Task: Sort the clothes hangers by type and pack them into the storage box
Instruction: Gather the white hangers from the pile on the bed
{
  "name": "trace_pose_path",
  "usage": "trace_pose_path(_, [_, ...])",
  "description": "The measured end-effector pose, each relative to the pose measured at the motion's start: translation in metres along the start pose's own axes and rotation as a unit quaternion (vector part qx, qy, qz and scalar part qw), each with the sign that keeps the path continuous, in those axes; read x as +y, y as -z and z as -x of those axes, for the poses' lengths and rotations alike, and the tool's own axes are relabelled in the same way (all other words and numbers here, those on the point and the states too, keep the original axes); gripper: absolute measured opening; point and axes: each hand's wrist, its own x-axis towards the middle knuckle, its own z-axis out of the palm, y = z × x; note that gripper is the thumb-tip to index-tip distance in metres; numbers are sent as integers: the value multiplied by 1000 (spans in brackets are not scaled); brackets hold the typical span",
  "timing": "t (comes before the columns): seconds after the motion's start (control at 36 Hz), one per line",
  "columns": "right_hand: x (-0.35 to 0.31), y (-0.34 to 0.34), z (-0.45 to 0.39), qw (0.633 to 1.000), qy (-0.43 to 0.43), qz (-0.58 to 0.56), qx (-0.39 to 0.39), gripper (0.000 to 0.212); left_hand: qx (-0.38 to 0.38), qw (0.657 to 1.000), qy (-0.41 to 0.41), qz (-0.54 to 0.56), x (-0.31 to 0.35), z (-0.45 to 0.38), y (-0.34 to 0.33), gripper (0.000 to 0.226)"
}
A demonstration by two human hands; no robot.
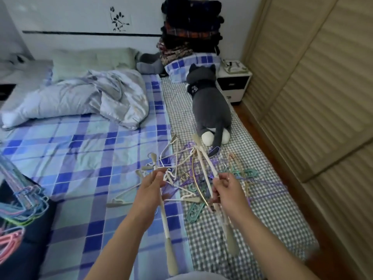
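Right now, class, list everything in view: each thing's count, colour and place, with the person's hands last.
Tangled plastic hangers: many, white, purple, teal; on bed, centre.
White padded-end hangers: two, one in each hand.
Stacked thin hangers: many, blue, green, pink; lower left.
Plush cat toy: one, grey; right side of bed.
Crumpled quilt: one, pale grey; left.
Nightstand: one, white; beside bed.
Left hand: holds one hanger.
Right hand: holds the other.

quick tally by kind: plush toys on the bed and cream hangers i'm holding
plush toys: 2
cream hangers, one in the left hand, one in the right hand: 2
total: 4
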Motion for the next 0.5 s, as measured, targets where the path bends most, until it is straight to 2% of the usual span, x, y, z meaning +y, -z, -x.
trace_pose_path(0.06, [-4, 5, -6, 998, 8, 56, 20, 20, 3, 1000, -1, -19, 1, -3, 7, 30])
trace_pose_path(0.14, [-16, 17, -17, 978, 74, 189, 53, 21, -7, 997, 7, -73, 4, -9, 19, 32])
trace_pose_path(0.19, [-27, 30, -25, 939, 126, 310, 78, 30, -14, 995, 22, -95, 8, -14, 26, 33])
trace_pose_path(0.28, [-49, 52, -43, 850, 177, 484, 105, 48, -18, 993, 23, -110, 15, -21, 37, 30])
trace_pose_path(0.33, [-62, 59, -52, 792, 218, 565, 80, 50, -29, 991, 4, -132, 22, -23, 43, 29])
trace_pose_path(0.39, [-69, 55, -57, 744, 247, 620, 17, 43, -45, 986, -10, -161, 30, -23, 47, 30])
trace_pose_path(0.44, [-71, 42, -54, 724, 274, 630, -66, 42, -60, 983, -16, -176, 38, -23, 48, 29])
trace_pose_path(0.5, [-66, 20, -47, 718, 318, 607, -123, 57, -82, 981, -25, -172, 45, -20, 46, 26])
